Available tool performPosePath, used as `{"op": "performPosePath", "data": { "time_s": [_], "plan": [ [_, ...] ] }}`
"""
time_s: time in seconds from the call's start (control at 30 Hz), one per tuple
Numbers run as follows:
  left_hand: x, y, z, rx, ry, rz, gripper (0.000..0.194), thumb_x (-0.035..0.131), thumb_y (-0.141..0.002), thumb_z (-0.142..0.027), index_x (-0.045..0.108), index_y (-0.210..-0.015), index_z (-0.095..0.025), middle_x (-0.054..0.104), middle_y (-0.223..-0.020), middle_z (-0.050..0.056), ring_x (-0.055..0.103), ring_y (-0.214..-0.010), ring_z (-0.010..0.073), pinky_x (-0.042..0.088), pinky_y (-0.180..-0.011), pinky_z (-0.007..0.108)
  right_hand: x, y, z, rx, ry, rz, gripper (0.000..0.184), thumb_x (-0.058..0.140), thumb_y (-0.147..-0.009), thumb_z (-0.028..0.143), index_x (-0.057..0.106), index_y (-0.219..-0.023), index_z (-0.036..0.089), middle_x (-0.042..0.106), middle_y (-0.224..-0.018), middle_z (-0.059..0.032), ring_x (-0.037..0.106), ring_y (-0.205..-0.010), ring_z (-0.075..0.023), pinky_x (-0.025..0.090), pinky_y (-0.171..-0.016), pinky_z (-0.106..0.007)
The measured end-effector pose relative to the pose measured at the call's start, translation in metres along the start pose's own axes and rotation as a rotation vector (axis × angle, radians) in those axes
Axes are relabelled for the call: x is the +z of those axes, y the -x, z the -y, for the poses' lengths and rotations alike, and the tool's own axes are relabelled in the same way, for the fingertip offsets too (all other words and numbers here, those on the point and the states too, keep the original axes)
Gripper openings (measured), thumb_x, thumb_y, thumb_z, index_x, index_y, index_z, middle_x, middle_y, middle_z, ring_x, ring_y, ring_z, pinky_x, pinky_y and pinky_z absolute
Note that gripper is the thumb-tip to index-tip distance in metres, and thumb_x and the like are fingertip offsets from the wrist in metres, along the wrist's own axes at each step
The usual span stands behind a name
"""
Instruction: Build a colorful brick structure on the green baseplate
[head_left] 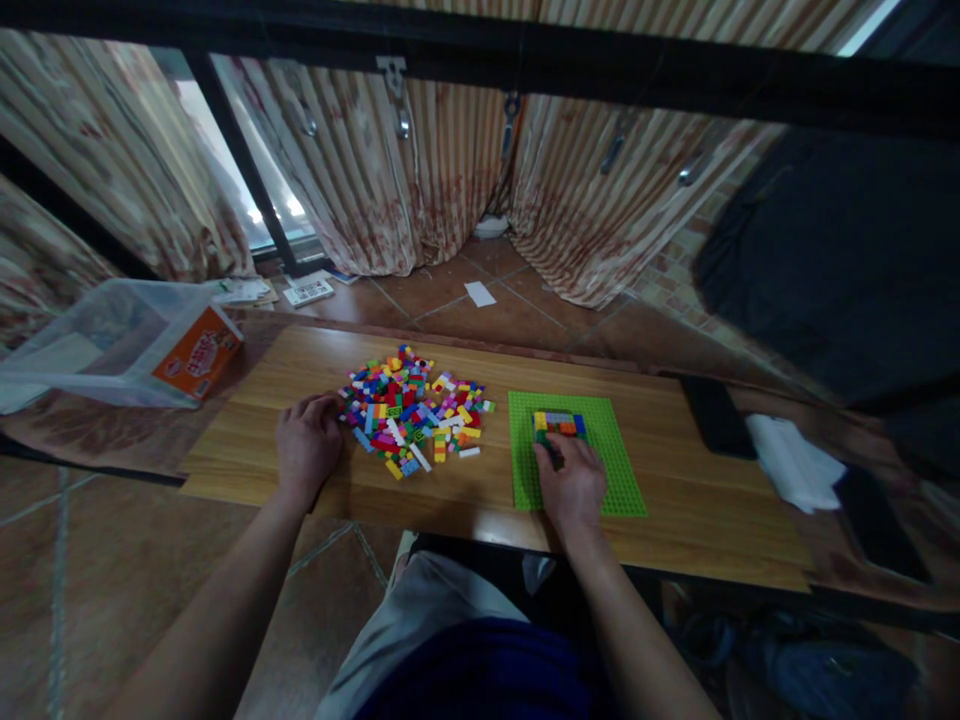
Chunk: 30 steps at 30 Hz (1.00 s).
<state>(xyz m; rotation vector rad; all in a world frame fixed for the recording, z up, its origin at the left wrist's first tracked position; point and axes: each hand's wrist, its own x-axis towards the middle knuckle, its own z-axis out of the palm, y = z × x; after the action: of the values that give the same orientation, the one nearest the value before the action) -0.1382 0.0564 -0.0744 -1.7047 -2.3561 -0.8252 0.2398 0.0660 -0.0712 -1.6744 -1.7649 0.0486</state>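
At the left edge of a heap of mixed-colour toy building bricks point(405, 410), my left hand point(307, 445) rests on the table with its fingers curled in. Whatever those fingers hold, if anything, is hidden. A bright green studded baseplate point(619, 475) lies to the right of the heap. On it stands a small block of joined bricks point(559, 418), with yellow, light blue, blue and orange ones showing along its far side. My right hand point(574, 485) is over the near part of this block, thumb and fingers closed around a dark green brick point(556, 457), which they partly cover.
The wooden table board point(442, 500) carries all this. A clear plastic bin point(112, 345) with an orange label stands at the left. To the right lie a dark phone-like slab point(718, 415), white paper packets point(793, 462) and another dark flat object point(881, 520). Curtains hang beyond.
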Motion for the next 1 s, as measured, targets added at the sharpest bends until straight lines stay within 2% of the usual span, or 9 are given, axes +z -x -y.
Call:
{"op": "performPosePath", "data": {
  "time_s": [0.57, 0.8, 1.0],
  "plan": [
    [-0.0005, 0.0012, -0.0021, -0.018, 0.003, 0.007, 0.032, 0.044, -0.084, -0.020, 0.070, -0.102, -0.018, 0.069, -0.112, 0.011, 0.059, -0.105, 0.0278, 0.043, -0.097, 0.041, -0.0062, -0.0020, -0.0004, -0.103, 0.041, 0.065, 0.033, 0.050, -0.094, 0.037, 0.074, -0.103, 0.017, 0.068, -0.096, -0.0108, 0.057, -0.090, -0.0228, 0.044, -0.087, -0.039],
    [-0.0003, 0.0025, -0.0017, -0.002, 0.007, 0.000, 0.032, 0.044, -0.085, -0.020, 0.070, -0.104, -0.017, 0.069, -0.114, 0.012, 0.059, -0.105, 0.0276, 0.042, -0.098, 0.041, -0.0013, -0.0005, -0.0019, -0.088, 0.030, 0.053, 0.033, 0.049, -0.093, 0.038, 0.075, -0.101, 0.019, 0.066, -0.093, -0.0098, 0.054, -0.088, -0.0226, 0.045, -0.084, -0.038],
    [-0.0006, 0.0025, -0.0025, 0.000, 0.020, -0.001, 0.032, 0.044, -0.084, -0.018, 0.069, -0.105, -0.016, 0.069, -0.114, 0.012, 0.059, -0.105, 0.0279, 0.042, -0.098, 0.042, -0.0045, 0.0015, -0.0046, -0.108, -0.008, 0.077, 0.036, 0.048, -0.093, 0.041, 0.073, -0.106, 0.018, 0.065, -0.097, -0.0108, 0.056, -0.093, -0.0238, 0.045, -0.087, -0.041]
  ]
}}
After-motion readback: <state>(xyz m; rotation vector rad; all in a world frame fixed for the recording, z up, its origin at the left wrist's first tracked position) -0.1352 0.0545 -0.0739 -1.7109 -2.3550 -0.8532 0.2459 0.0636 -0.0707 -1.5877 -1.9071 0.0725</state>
